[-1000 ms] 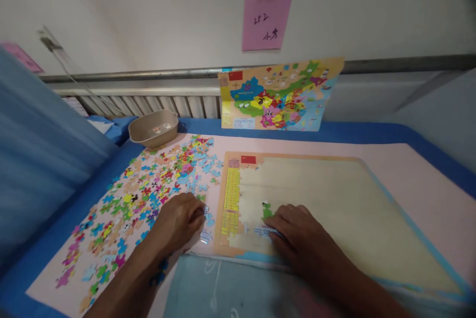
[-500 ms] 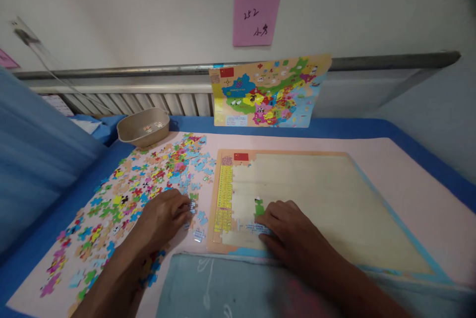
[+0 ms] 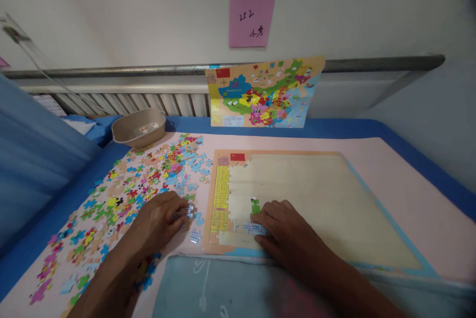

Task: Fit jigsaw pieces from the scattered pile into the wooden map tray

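My left hand (image 3: pixel 165 216) is at the right edge of the loose pieces, fingers curled and closed on a light blue puzzle piece (image 3: pixel 190 209) with printed marks. Just below it lies another pale blue puzzle piece (image 3: pixel 195 235) with printed text. On the puzzle board (image 3: pixel 297 179), my right hand (image 3: pixel 280 221) has its thumb and forefinger closed around a strip of joined puzzle pieces (image 3: pixel 253 228) with blue text; its right end is hidden by the fingers. A green puzzle piece (image 3: pixel 255 206) touches or nearly touches the forefinger.
Many loose puzzle pieces (image 3: pixel 122 204) spread over the pink sheet at left. A beige basin (image 3: pixel 128 132) with a few pieces stands behind them. The finished map picture (image 3: pixel 267 95) leans on the metal rail (image 3: pixel 379 64). A light blue cloth (image 3: pixel 208 288) lies in front.
The camera view has shifted a little, moving the scene slightly left. Both hands stay at nearly the same spots, with the text strip and green piece in place on the board.
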`<action>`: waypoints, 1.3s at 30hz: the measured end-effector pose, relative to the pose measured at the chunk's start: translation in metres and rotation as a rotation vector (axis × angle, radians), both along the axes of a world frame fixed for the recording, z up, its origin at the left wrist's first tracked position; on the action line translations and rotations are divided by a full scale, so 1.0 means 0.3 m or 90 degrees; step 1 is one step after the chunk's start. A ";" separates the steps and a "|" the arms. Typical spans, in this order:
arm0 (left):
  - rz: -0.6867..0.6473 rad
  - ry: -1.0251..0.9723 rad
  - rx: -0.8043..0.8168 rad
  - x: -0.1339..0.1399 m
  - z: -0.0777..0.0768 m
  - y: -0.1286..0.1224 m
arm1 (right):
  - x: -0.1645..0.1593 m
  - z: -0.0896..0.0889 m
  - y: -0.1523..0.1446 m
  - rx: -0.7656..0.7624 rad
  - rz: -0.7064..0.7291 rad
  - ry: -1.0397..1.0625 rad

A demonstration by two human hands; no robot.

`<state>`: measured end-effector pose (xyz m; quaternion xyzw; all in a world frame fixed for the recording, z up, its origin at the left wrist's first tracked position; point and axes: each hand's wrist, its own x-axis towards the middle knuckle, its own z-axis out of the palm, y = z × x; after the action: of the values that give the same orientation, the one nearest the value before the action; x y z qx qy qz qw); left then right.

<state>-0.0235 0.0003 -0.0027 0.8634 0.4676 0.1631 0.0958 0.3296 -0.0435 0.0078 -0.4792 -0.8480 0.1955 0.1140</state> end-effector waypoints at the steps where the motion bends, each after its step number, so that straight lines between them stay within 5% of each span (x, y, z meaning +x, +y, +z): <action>1: 0.006 -0.009 0.004 -0.004 0.003 0.001 | 0.000 0.000 0.000 0.002 0.001 0.003; 24: -0.093 -0.072 -0.077 0.123 0.022 -0.070 | -0.001 -0.009 0.000 0.025 0.016 -0.005; 39: -0.076 -0.005 -0.044 0.101 0.042 -0.050 | 0.001 -0.016 0.016 0.038 0.030 -0.013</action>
<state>0.0067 -0.0148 0.0098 0.8853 0.4202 0.1446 0.1368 0.3299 -0.0388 0.0031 -0.4576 -0.8655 0.1678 0.1150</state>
